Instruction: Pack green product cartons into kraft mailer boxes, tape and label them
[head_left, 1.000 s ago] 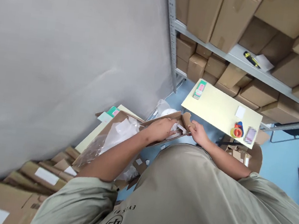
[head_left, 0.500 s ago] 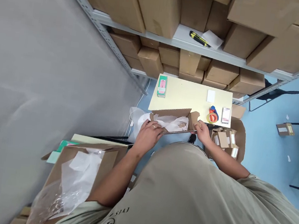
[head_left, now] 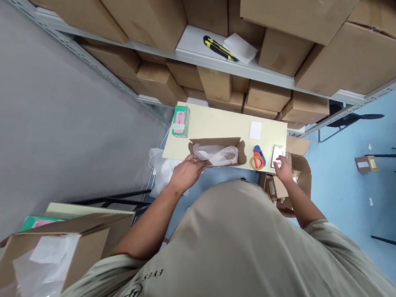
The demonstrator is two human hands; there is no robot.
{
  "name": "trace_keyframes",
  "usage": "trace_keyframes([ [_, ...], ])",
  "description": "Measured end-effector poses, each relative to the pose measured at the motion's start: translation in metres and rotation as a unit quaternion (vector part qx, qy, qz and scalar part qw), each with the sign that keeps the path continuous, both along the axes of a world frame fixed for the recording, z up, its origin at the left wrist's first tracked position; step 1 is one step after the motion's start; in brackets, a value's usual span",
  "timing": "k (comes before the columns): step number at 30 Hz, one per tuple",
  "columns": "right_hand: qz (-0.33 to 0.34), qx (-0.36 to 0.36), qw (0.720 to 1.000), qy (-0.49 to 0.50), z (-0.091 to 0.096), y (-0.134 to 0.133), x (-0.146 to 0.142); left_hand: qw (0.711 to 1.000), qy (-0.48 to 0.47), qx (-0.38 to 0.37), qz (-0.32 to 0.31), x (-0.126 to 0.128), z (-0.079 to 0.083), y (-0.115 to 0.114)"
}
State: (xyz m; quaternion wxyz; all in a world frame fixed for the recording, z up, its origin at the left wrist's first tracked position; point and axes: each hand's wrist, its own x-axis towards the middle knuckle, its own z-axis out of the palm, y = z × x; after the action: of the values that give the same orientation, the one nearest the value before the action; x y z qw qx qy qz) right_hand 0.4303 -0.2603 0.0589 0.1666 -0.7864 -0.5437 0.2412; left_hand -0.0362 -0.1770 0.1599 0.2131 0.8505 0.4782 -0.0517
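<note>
A narrow open cardboard box [head_left: 194, 147] lined with crumpled white paper [head_left: 217, 154] sits at the front edge of the pale table [head_left: 219, 122]. My left hand [head_left: 187, 172] is closed on the box's near left corner. Over at the right end of the table, my right hand [head_left: 284, 169] rests its outstretched fingers on a small stack of white labels [head_left: 277, 153]; whether it pinches one is too small to tell. Between the box and that stack lies a blue and orange tape dispenser [head_left: 258, 159]. A white card pad [head_left: 255, 130] lies farther back.
A green and pink box [head_left: 180, 121] stands at the table's left end. Shelves above hold cardboard boxes and a yellow-black utility knife [head_left: 220, 48]. A carton [head_left: 304, 181] with small boxes stands right of the table. Another large carton [head_left: 94, 246] with plastic wrap is at lower left.
My right hand has let go of the box's right end and moved right to the labels. The box now rests on the table edge, with my left hand still on it. The view has shifted.
</note>
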Motion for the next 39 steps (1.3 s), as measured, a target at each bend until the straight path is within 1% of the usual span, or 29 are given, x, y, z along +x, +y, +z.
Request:
trace_keyframes([
  [2, 0.038, -0.062, 0.995, -0.064, -0.017, 0.006, 0.036, 1.000, 0.005, 0.000, 0.007, 0.010, -0.006, 0.008],
  [5, 0.086, -0.142, 0.981, -0.105, -0.039, 0.015, 0.067, 1.000, 0.015, -0.007, 0.014, 0.021, -0.013, 0.017],
  [8, 0.114, -0.184, 0.970, -0.109, -0.055, 0.028, 0.078, 0.999, 0.021, -0.020, 0.022, 0.026, -0.019, 0.023],
  [11, 0.135, -0.209, 0.962, -0.109, -0.065, 0.041, 0.079, 0.999, 0.027, -0.030, 0.026, 0.024, -0.023, 0.029],
  [13, 0.131, -0.226, 0.959, -0.113, -0.070, 0.048, 0.076, 0.999, 0.035, -0.032, 0.016, 0.021, -0.025, 0.036],
  [18, 0.107, -0.247, 0.956, -0.117, -0.074, 0.059, 0.069, 0.997, 0.057, -0.041, -0.023, 0.011, -0.026, 0.058],
  [20, 0.098, -0.250, 0.956, -0.116, -0.071, 0.062, 0.066, 0.996, 0.063, -0.045, -0.036, 0.009, -0.026, 0.067],
  [22, 0.084, -0.235, 0.962, -0.113, -0.065, 0.063, 0.065, 0.996, 0.065, -0.051, -0.045, 0.009, -0.027, 0.074],
  [24, 0.040, -0.196, 0.973, -0.113, -0.057, 0.063, 0.063, 0.995, 0.063, -0.056, -0.055, 0.010, -0.030, 0.081],
  [26, -0.036, -0.143, 0.983, -0.110, -0.045, 0.061, 0.059, 0.994, 0.060, -0.058, -0.065, 0.012, -0.035, 0.088],
  [29, -0.142, -0.062, 0.986, -0.069, -0.024, 0.059, 0.040, 0.994, 0.053, -0.061, -0.073, 0.014, -0.046, 0.098],
  [31, -0.180, -0.018, 0.983, -0.015, -0.011, 0.061, 0.015, 0.994, 0.047, -0.060, -0.078, 0.014, -0.053, 0.104],
  [32, -0.185, -0.003, 0.982, 0.024, -0.005, 0.063, -0.001, 0.994, 0.045, -0.059, -0.081, 0.014, -0.056, 0.107],
  [34, -0.164, 0.014, 0.979, 0.118, 0.004, 0.068, -0.040, 0.994, 0.043, -0.057, -0.086, 0.012, -0.062, 0.111],
  [36, -0.115, 0.007, 0.972, 0.205, 0.010, 0.075, -0.082, 0.993, 0.042, -0.056, -0.092, 0.010, -0.066, 0.114],
  [37, -0.097, -0.007, 0.966, 0.238, 0.013, 0.079, -0.102, 0.993, 0.041, -0.057, -0.094, 0.008, -0.067, 0.114],
  [39, -0.091, -0.053, 0.952, 0.287, 0.016, 0.085, -0.137, 0.993, 0.040, -0.059, -0.095, 0.006, -0.068, 0.115],
])
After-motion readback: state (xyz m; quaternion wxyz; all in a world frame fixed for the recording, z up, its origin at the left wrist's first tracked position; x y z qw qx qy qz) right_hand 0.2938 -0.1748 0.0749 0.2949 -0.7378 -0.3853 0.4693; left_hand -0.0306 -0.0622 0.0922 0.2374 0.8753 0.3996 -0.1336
